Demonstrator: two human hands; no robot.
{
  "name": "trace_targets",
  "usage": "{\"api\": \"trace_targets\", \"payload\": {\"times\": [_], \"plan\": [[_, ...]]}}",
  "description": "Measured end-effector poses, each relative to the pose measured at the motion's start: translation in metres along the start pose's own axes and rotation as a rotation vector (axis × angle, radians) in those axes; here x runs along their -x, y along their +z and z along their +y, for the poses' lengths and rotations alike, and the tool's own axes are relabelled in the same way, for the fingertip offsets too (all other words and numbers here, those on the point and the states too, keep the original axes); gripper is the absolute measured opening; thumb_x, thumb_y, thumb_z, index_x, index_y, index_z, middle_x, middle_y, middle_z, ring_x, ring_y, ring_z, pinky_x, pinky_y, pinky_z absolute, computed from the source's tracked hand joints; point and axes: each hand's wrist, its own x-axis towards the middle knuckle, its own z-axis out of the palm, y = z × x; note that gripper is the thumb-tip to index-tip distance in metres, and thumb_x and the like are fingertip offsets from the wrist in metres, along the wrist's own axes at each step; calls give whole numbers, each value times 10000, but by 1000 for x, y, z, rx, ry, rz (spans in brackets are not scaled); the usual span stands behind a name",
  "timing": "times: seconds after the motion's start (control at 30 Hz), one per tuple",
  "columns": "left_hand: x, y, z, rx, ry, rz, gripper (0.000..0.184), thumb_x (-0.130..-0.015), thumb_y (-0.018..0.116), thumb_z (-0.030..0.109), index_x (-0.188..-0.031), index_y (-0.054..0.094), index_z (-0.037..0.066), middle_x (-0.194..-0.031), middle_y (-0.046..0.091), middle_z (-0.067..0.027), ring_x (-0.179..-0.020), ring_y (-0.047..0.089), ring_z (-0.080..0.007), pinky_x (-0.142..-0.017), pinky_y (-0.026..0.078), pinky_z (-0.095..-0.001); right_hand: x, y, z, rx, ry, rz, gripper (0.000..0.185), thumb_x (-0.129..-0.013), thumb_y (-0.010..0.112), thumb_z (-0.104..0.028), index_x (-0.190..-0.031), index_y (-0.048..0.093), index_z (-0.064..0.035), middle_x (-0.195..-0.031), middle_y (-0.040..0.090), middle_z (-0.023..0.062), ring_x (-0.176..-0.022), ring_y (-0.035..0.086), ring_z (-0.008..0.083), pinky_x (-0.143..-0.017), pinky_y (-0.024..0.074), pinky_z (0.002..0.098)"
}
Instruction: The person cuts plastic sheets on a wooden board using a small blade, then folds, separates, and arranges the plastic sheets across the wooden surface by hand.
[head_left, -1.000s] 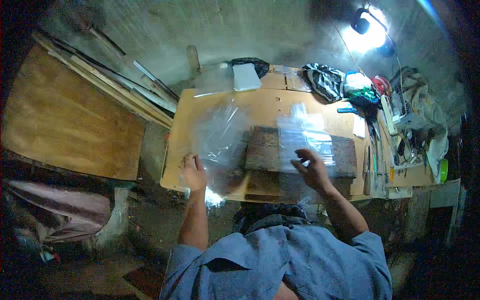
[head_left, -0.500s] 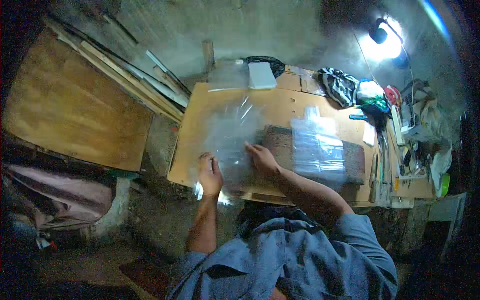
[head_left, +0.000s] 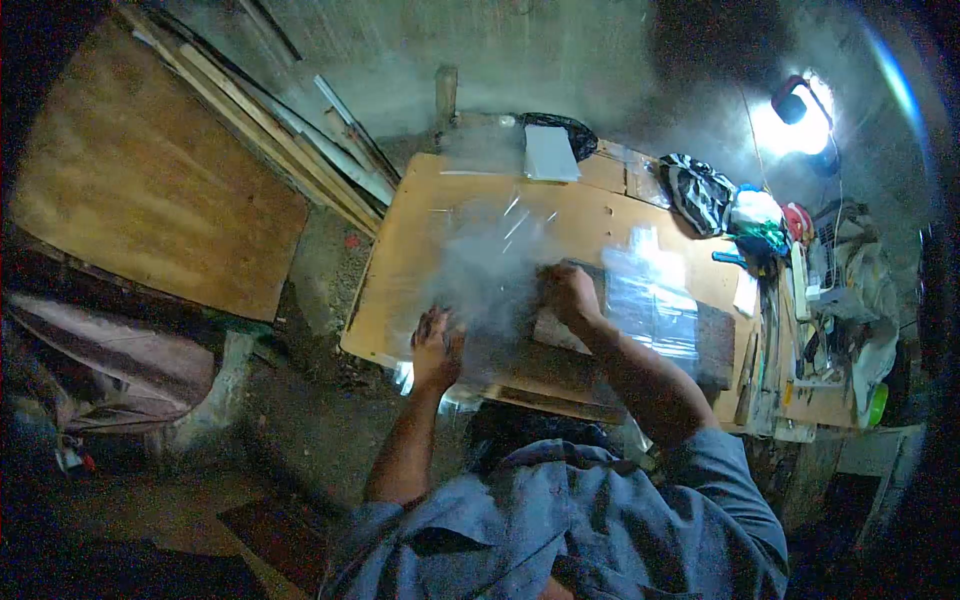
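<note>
Working at the hazy, clear plastic film [head_left: 490,255] on the tan wooden tabletop [head_left: 585,213], I curl my right hand [head_left: 572,292] by its right side, left hand [head_left: 437,348] at its lower left; I can't tell whether either's fingers pinch. Light, even handling should limit creases.

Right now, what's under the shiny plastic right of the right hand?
A dark board runs beneath the plastic, showing on both sides. Glare hides the covered middle, so anything else there cannot be told.

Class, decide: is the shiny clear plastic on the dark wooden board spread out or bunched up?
Spread out: the shiny clear plastic lies broad across the dark wooden board and past its far edge. Folded layers: cannot tell.
</note>
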Motion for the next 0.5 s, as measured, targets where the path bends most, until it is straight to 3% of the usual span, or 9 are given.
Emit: {"api": "trace_targets", "payload": {"times": [0.07, 0.13, 0.2, 0.27, 0.37, 0.4, 0.5], "plan": [[3, 7, -11, -76, -30, -61, 462, -918, 473, 400, -1271, 491, 102, -1322, 457, -197, -1233, 413, -365, -983, 345, -501, -1, -8, 0, -15, 70, -34, 174, -885, 547, -146, -902, 670, -24, -739, 615, 38, -606, 549, 123, -530, 457, 277], [4, 11, -21, -213, 43, -184, 534, -928, 427, 450, -1352, 413, 125, -1394, 378, -193, -1292, 347, -367, -1021, 297, -525, -1, -11, 13, -314, -6, 115, 199, -890, 542, -157, -969, 666, -23, -750, 609, 36, -594, 540, 122, -507, 441, 267], [3, 10, -22, -113, 23, -163, 550, -925, 430, 458, -1359, 403, 122, -1403, 369, -193, -1299, 339, -372, -1031, 280, -527, 1, -20, 16, -462, -15, 171, 221, -894, 539, -162, -1018, 659, -24, -757, 605, 34, -592, 532, 119, -502, 430, 256], [-1, 5, -15, -15, 4, -140, 566, -922, 433, 466, -1366, 393, 118, -1412, 360, -192, -1306, 331, -377, -1041, 262, -529, 11, -44, -6, -851, 58, 230, 252, -915, 536, -188, -1082, 632, -26, -739, 578, 20, -594, 509, 105, -514, 403, 228], [-17, -20, 28, -182, -266, -223, 605, -913, 461, 462, -1360, 393, 60, -1404, 362, -223, -1298, 344, -381, -1050, 266, -504, 32, -88, -42, -827, 24, 199, 323, -928, 537, -221, -1183, 572, -26, -702, 535, 6, -580, 470, 88, -537, 403, 241], [-20, -21, 33, -182, -258, -225, 605, -913, 461, 462, -1360, 393, 60, -1404, 362, -223, -1298, 344, -381, -1050, 266, -504, 39, -101, -53, -858, 43, 175, 347, -930, 539, -232, -1208, 554, -24, -684, 516, 2, -570, 457, 84, -539, 406, 248], [-30, -21, 58, 262, -14, -78, 711, -886, 459, 562, -1362, 400, 38, -1343, 437, -219, -1253, 398, -384, -1067, 278, -410, 59, -130, -66, -960, -22, 116, 384, -939, 513, -189, -1289, 475, -37, -665, 487, -10, -541, 456, 78, -525, 428, 234]]}}
